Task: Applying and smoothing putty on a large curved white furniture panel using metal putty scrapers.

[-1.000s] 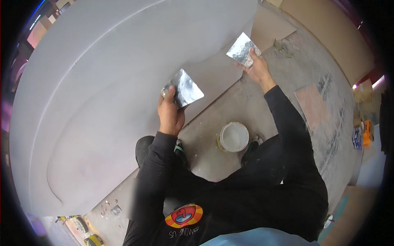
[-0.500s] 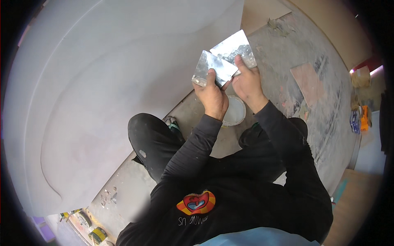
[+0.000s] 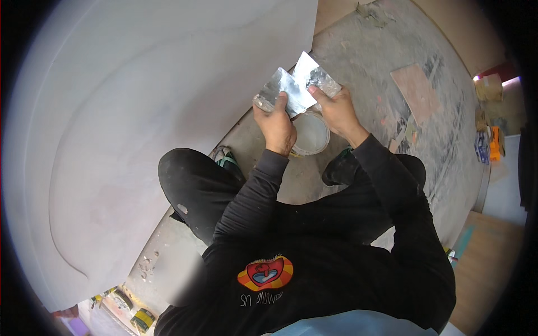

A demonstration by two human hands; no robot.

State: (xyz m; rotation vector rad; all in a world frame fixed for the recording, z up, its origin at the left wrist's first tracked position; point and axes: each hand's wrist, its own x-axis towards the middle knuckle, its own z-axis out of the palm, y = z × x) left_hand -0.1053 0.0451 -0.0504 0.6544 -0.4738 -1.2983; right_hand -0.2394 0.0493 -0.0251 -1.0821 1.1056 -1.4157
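Note:
My left hand is closed on a flat, shiny metal putty scraper, its thumb lying on the face. A second metal scraper, smeared with grey along its lower part, is gripped by my right hand, thumb on top. The two blades meet, the left one's right edge overlapping the right one's left side. Below them on the floor stands a round bucket with pale grey contents. My fingers behind the blades are mostly hidden.
A large smooth pale panel rises at my left. On the stained grey floor lies a thin pinkish board. Rolls of tape sit at the lower left. An orange item stands at the far right.
Both hands have shifted slightly left in view. The right scraper has turned, its upper corner now pointing up, and slid lower against the left scraper. The whole view has moved a little.

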